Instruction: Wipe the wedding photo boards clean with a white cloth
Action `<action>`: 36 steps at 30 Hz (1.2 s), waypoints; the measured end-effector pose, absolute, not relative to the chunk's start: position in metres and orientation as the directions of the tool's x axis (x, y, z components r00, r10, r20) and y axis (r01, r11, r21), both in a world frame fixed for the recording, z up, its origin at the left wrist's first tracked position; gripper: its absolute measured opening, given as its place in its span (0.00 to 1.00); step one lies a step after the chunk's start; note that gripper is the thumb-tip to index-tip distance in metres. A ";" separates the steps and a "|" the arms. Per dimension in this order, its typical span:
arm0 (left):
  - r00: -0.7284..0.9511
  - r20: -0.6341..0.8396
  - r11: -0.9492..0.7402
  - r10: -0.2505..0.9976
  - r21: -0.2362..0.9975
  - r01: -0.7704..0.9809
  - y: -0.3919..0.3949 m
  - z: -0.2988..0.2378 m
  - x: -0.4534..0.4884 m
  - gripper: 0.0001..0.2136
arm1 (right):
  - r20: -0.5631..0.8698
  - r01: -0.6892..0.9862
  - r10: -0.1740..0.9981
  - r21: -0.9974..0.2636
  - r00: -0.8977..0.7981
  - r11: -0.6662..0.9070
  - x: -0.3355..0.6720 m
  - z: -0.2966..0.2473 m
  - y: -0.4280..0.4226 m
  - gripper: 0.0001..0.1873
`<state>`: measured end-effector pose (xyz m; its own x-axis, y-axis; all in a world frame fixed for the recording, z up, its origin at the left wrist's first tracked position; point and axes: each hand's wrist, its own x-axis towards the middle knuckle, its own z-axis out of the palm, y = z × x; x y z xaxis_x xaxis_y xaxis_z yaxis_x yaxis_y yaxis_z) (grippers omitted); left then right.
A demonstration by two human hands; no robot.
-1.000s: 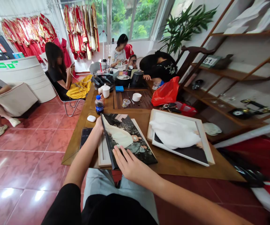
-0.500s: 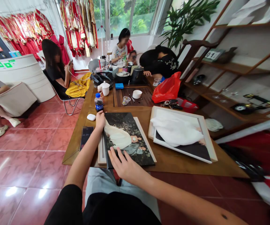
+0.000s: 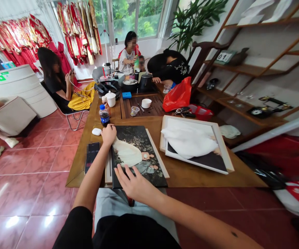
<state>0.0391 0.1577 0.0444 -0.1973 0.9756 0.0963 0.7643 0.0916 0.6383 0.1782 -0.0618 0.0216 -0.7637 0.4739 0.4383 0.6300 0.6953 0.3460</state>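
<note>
A dark wedding photo panel lies on the table in front of me, its picture turned sideways. It shows a figure in a cream gown and another in grey. My left hand is closed around its far left corner. With fingers spread, my right hand rests on the near part of the picture; its thumb is hidden. A pale frame sticks out from beneath the panel. To the right, another picture with a large white gown rests slightly askew on a light wooden frame.
Left of the panel are a phone, a white earbud case and a dark drink bottle. Farther back stand a white bowl, a lidded cup and a red bag. Several people sit around; shelves line the right.
The view has shifted slightly, so the scene sits a little farther left. Both hands keep their places on the panel.
</note>
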 end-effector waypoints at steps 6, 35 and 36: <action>-0.192 0.101 0.115 0.976 0.510 0.852 0.155 0.047 0.039 0.13 | 0.427 0.610 0.467 0.312 -0.775 0.728 0.176 0.013 -0.057 0.23; 0.699 0.119 -0.682 0.705 0.383 0.623 0.189 0.070 0.266 0.15 | 0.182 0.413 0.599 -0.869 0.780 -0.273 0.458 -0.011 -0.072 0.31; 0.713 0.108 -0.696 0.693 0.360 0.621 0.198 0.068 0.277 0.15 | 0.137 0.351 0.605 -0.902 0.785 -0.251 0.454 -0.014 -0.074 0.32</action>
